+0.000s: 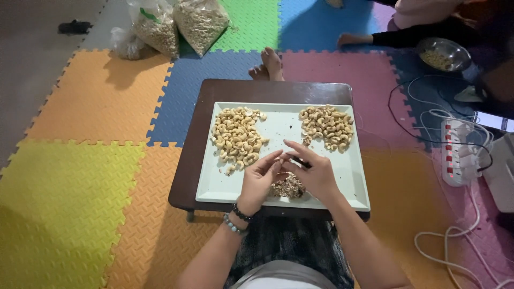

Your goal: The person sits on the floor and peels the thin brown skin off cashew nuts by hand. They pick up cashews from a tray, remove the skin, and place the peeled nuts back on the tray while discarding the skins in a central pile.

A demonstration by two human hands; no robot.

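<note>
Two cashew piles [237, 136] on white tray [353, 187], both hands [286, 171] pinching one nut.

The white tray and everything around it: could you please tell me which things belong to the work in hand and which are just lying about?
In use:
left hand
right hand
white tray
left cashew pile
right cashew pile
heap of husks
low table

Lying about:
bags of nuts
metal bowl
power strip
foam mats

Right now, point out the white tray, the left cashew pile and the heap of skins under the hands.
white tray [348, 184], head view, bare right side.
left cashew pile [236, 136], head view, pile's middle.
heap of skins [289, 187], head view, visible middle.
</note>
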